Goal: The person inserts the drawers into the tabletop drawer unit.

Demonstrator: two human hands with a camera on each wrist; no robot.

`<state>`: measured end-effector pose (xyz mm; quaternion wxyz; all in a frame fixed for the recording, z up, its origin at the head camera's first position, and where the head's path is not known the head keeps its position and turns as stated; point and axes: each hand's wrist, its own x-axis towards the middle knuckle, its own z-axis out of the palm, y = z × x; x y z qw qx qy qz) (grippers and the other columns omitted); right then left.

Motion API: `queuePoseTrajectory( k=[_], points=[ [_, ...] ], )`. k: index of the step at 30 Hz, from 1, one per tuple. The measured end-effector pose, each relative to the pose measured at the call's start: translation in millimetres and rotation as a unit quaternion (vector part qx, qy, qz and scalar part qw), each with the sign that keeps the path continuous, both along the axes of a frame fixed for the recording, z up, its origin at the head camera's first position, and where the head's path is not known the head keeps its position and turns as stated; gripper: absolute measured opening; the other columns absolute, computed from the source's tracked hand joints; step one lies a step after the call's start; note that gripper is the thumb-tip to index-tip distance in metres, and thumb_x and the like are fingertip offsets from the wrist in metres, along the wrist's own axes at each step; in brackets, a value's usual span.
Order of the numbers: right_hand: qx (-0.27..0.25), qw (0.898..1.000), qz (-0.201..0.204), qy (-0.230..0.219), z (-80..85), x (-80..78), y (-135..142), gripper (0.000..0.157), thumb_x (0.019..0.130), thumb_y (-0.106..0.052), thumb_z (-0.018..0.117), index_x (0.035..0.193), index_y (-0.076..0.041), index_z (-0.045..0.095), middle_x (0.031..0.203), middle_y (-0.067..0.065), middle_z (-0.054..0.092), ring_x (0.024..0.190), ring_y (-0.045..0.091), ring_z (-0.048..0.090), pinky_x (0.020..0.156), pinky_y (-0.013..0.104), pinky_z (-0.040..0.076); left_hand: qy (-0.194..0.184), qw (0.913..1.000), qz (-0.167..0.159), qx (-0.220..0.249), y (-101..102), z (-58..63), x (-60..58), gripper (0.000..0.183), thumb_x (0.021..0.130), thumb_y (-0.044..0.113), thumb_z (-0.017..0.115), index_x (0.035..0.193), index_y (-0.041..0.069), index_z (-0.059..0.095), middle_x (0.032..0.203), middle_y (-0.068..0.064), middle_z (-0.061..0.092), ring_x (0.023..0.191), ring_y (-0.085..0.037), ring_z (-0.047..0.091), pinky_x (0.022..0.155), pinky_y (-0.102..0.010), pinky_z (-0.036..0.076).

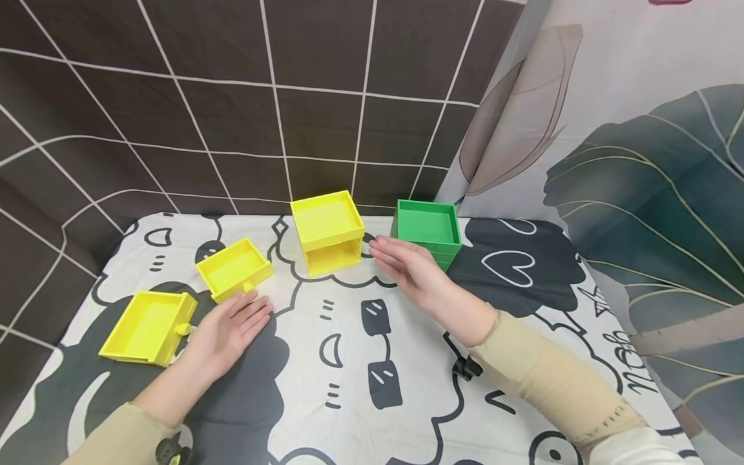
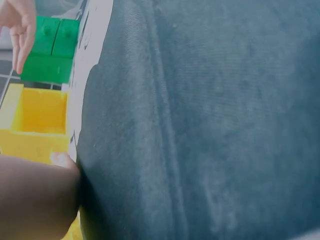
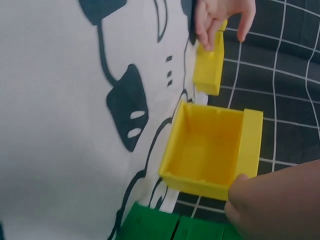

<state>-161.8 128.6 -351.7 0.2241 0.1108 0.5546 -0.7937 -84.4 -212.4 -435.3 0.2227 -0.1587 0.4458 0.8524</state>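
Note:
A yellow box-shaped cabinet [image 1: 328, 223] stands with its front side hollow. My right hand [image 1: 409, 268], fingers extended, is beside its right side and in front of a green drawer box [image 1: 430, 226]. Nothing is held in that hand. To the left lie two yellow drawers with round knobs: a smaller drawer [image 1: 232, 268] and a larger drawer [image 1: 145, 326]. My left hand [image 1: 229, 332], palm up with fingers extended, is at the smaller drawer's knob; whether it touches is unclear. The right wrist view shows the hollow cabinet [image 3: 202, 150] close up.
A cloth [image 1: 325, 413] with black and white cartoon print covers the table. Behind rises a dark curtain [image 1: 232, 116] with a white grid, and a leaf-patterned curtain [image 1: 639, 194] hangs on the right. A small black item [image 1: 467, 368] is near the right forearm.

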Motion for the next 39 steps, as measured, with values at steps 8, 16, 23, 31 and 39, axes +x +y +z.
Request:
queuePoseTrajectory(
  k=[8,16,23,31,39],
  points=[
    [0.0,0.998,-0.044,0.041,1.3,-7.3,-20,0.055,0.109,-0.007,0.057,0.16,0.002,0.04,0.162,0.017,0.051,0.145,0.023,0.057,0.126,0.032,0.043,-0.057,0.9982,0.018,0.002,-11,2.1,-0.7,0.053,0.115,0.036,0.036,0.161,0.013,0.022,0.11,0.008,0.075,0.11,-0.005,0.074,0.123,-0.024,0.046],
    [0.056,0.99,-0.087,0.099,-5.9,-7.4,-39,0.056,0.106,-0.009,0.064,0.157,0.002,0.044,0.162,0.016,0.05,0.152,0.027,0.048,0.133,0.036,0.036,-0.101,0.9935,0.046,0.024,-13,7.1,-3.8,0.07,0.114,0.039,0.04,0.171,0.018,0.005,0.102,0.006,0.078,0.105,-0.005,0.075,0.124,-0.022,0.042],
    [0.064,0.982,-0.096,0.152,-2.9,-12.2,-50,0.056,0.105,-0.007,0.064,0.156,0.002,0.045,0.161,0.018,0.051,0.151,0.028,0.049,0.133,0.038,0.035,-0.111,0.992,0.056,0.024,-13,11.3,-5.6,0.073,0.114,0.042,0.041,0.172,0.02,0.002,0.099,0.007,0.078,0.103,-0.005,0.075,0.125,-0.022,0.038],
    [0.096,0.973,-0.112,0.179,-3.4,-33.8,-57,0.056,0.103,-0.005,0.066,0.155,0.002,0.047,0.16,0.019,0.052,0.148,0.03,0.052,0.127,0.036,0.045,-0.137,0.9862,0.084,0.039,-9,14.3,-10.0,0.069,0.115,0.043,0.037,0.172,0.023,0.003,0.166,0.002,0.044,0.159,-0.007,0.035,0.126,-0.02,0.037],
    [0.113,0.968,-0.12,0.188,-7.5,-54.8,-60,0.056,0.102,-0.005,0.068,0.154,0.0,0.049,0.158,0.015,0.054,0.147,0.028,0.054,0.125,0.034,0.047,-0.131,0.9853,0.089,0.063,-3,16.8,-11.5,0.067,0.116,0.039,0.031,0.172,0.02,-0.002,0.181,0.002,0.007,0.165,-0.012,0.02,0.129,-0.021,0.032]
  ],
)
